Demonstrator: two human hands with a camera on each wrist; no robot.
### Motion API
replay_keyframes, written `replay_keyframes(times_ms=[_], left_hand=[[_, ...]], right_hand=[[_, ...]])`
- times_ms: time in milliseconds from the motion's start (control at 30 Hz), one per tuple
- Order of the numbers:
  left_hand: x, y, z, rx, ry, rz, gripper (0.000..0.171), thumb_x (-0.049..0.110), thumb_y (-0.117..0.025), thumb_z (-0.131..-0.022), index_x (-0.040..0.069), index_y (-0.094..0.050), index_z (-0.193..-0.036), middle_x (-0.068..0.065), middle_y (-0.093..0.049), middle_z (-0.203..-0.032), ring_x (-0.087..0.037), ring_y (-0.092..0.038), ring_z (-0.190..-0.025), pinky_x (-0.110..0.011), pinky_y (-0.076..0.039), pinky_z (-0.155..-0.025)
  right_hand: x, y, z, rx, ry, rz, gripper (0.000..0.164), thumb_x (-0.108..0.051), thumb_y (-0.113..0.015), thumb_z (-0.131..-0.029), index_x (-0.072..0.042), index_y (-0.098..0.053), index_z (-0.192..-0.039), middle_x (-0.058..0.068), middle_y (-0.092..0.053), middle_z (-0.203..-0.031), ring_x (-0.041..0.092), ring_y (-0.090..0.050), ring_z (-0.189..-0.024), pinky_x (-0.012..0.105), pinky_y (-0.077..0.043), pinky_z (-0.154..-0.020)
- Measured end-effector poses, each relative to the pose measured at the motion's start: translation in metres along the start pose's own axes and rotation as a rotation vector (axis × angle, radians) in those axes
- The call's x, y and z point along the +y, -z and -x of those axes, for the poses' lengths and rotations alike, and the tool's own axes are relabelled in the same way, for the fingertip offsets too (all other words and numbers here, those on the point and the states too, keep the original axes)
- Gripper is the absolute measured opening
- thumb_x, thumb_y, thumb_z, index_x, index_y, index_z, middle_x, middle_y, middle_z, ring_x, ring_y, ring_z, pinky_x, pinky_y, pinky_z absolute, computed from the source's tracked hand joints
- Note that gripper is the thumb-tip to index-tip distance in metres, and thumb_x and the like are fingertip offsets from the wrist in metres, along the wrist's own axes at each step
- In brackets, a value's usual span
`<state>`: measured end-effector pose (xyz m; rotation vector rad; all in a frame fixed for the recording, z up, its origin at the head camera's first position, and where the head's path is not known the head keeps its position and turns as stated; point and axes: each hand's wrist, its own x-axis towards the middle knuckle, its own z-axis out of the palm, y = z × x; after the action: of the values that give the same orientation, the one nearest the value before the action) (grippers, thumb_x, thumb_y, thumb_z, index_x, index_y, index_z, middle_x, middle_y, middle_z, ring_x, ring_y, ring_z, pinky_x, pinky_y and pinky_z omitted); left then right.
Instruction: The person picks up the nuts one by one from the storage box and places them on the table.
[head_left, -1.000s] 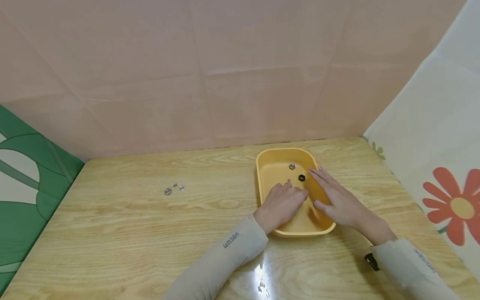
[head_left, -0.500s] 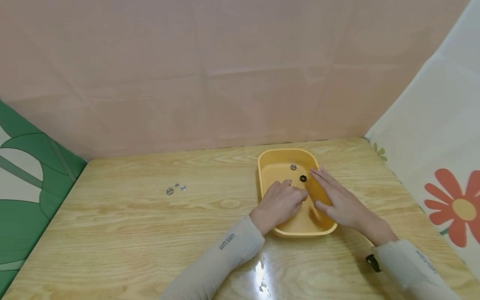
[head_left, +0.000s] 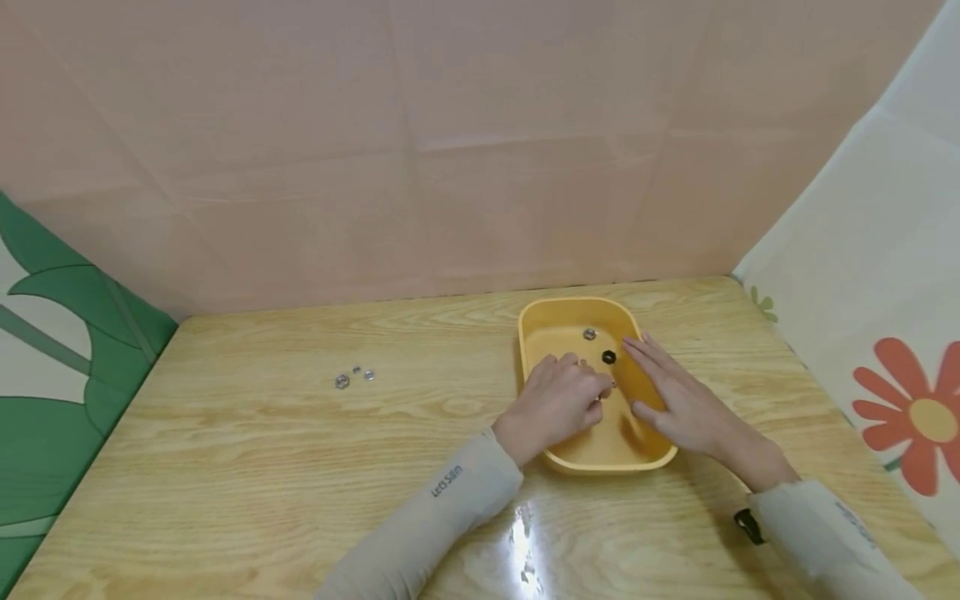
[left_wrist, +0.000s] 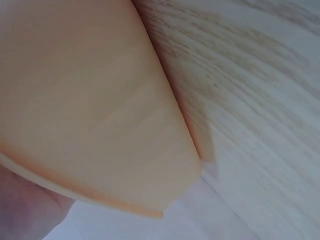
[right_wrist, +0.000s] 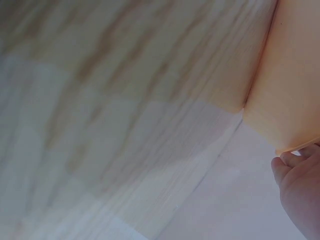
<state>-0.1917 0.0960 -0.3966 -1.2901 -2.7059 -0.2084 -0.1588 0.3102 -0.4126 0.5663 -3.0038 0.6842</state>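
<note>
Nut (head_left: 609, 357), black, in yellow tray (head_left: 609, 469), between left hand (head_left: 558, 402) and right hand (head_left: 686, 410)

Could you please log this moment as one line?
left hand: over yellow tray; right hand: at tray's edge; black nut: in tray; table: metal pieces

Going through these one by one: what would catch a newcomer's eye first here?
Probably the yellow tray, right of centre in the head view, with the left hand reaching in, fingers curled, and the right hand at its right rim. The big red flower at the far right likely competes for attention. Three small metal pieces also stand out, lying on the bare wood-grain table left of the tray.
</note>
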Motion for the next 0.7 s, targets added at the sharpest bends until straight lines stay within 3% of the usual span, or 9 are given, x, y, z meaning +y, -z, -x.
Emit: replay_keyframes(times_ms=[200, 367, 700], left_hand=[[-0.003, 0.003, 0.002, 0.029, -0.003, -0.013, 0.018, 0.022, -0.067, -0.089, 0.028, -0.074, -0.104, 0.013, -0.072, -0.092, -0.008, -0.048, -0.072, -0.019, -0.033, -0.061], [-0.008, 0.007, 0.004, 0.057, 0.004, -0.004, 0.019, 0.021, -0.066, -0.089, 0.027, -0.075, -0.105, 0.013, -0.073, -0.096, -0.008, -0.050, -0.075, -0.019, -0.034, -0.063], [-0.017, 0.017, 0.011, 0.037, 0.044, 0.029, 0.023, 0.022, -0.066, -0.091, 0.026, -0.074, -0.112, 0.013, -0.074, -0.106, -0.008, -0.052, -0.082, -0.019, -0.038, -0.069]], right_hand=[[-0.001, 0.000, 0.000, -0.002, -0.004, -0.001, 0.075, -0.017, -0.061, -0.092, 0.000, -0.024, -0.155, 0.021, -0.020, -0.163, 0.041, -0.011, -0.153, 0.064, -0.021, -0.117], [-0.001, 0.001, -0.001, -0.005, -0.005, -0.001, 0.075, -0.017, -0.061, -0.092, 0.000, -0.025, -0.155, 0.021, -0.020, -0.163, 0.041, -0.011, -0.153, 0.065, -0.022, -0.116], [0.001, -0.001, 0.000, 0.009, 0.007, 0.005, 0.075, -0.017, -0.061, -0.091, 0.000, -0.025, -0.155, 0.021, -0.022, -0.163, 0.041, -0.012, -0.153, 0.064, -0.022, -0.116]])
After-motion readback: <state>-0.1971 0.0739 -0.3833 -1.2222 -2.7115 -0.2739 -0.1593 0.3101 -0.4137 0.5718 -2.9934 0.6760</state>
